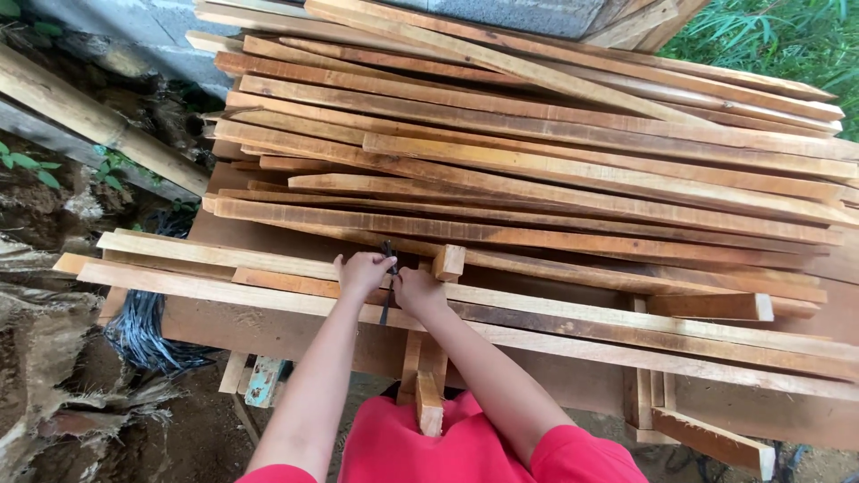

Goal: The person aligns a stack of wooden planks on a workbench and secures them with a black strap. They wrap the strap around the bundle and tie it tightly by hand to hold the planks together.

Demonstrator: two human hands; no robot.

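My left hand (pixel 361 271) and my right hand (pixel 416 289) meet at the near edge of a big stack of long wooden slats (pixel 537 161). Both hands pinch a thin black strap (pixel 387 286) that runs down across the front slats (pixel 224 259). A short wooden block (pixel 448 262) stands just right of my right hand. Under my wrists, a narrow wooden piece (pixel 428 394) points toward me. My red shirt (pixel 403 452) shows at the bottom.
The slats lie across a brown board table (pixel 268 326). A bundle of black straps (pixel 143 335) hangs at its left end. Bare earth and a sloping timber (pixel 98 121) lie to the left, a grey block wall (pixel 537 13) behind, grass (pixel 787 40) at top right.
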